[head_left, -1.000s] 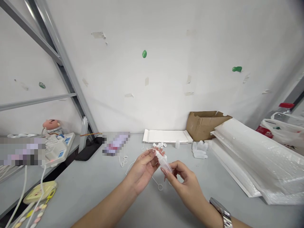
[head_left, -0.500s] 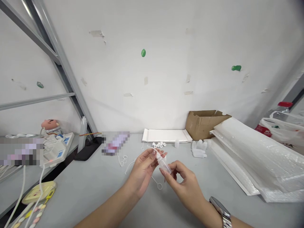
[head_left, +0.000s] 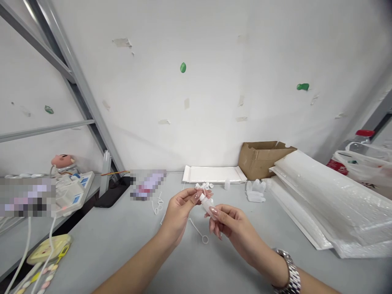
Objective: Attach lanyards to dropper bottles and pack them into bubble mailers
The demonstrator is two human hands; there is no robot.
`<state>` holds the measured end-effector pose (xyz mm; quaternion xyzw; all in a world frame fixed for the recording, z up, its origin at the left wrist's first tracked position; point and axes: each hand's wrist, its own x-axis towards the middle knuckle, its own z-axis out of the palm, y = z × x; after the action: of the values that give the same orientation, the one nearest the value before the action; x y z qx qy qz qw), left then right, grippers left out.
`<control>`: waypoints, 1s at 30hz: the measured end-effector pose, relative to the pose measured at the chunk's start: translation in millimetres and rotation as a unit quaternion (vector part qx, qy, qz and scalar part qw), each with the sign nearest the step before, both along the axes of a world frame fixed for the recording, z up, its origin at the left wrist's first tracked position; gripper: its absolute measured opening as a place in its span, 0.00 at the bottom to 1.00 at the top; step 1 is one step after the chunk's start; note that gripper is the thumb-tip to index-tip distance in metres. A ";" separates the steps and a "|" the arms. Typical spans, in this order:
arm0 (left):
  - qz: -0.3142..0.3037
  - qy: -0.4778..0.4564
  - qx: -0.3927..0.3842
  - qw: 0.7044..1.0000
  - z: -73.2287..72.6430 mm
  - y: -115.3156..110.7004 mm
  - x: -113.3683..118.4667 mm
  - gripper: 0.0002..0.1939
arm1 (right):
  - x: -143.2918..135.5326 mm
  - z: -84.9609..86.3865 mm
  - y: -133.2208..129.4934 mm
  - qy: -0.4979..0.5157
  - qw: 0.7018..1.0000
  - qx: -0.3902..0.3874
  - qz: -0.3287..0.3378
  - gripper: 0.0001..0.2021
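Over the middle of the grey table I hold a small translucent plastic bottle (head_left: 208,206), tilted with its neck up and to the left. My right hand (head_left: 232,222) is closed round its lower body, thumb on top. At the bottle's upper end, my left hand (head_left: 180,210) pinches the white cap (head_left: 202,197); the fingers partly hide it. Below the hands lies a thin white strap with a ring end (head_left: 205,239). More ringed white straps (head_left: 158,207) lie to the left. Behind the hands are several loose white caps (head_left: 211,185).
Several translucent bottles (head_left: 256,192) lie at the right, and one small bottle (head_left: 227,185) stands alone. A flat white package (head_left: 214,174), a cardboard box (head_left: 260,161) and bubble mailers (head_left: 312,200) line the back and right. A power strip (head_left: 72,196) sits at far left.
My right hand has rolled over, so its thumb lies on top of the bottle and the watch strap faces up. My left fingers now sit at the white cap. The view has shifted slightly.
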<state>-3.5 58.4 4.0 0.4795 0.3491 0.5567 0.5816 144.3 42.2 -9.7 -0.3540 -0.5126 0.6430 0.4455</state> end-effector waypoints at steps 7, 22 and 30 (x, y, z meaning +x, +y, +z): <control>0.024 0.045 -0.018 0.999 2.8 -1.7 -0.8 0.08 | -0.6 -0.2 -3.1 -0.065 0.994 0.054 -0.067 0.15; -0.035 0.065 -0.009 0.997 -3.4 9.4 -11.2 0.09 | -0.7 7.9 -6.9 0.053 0.995 -0.057 0.062 0.20; 0.022 0.058 -0.028 0.998 0.4 4.5 -6.7 0.11 | 2.6 2.5 -1.7 -0.120 0.986 0.070 -0.095 0.16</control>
<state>-10.2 62.9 4.4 0.4865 0.4081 0.5305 0.5616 146.9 40.4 -7.2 -0.4438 -0.5702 0.5134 0.4630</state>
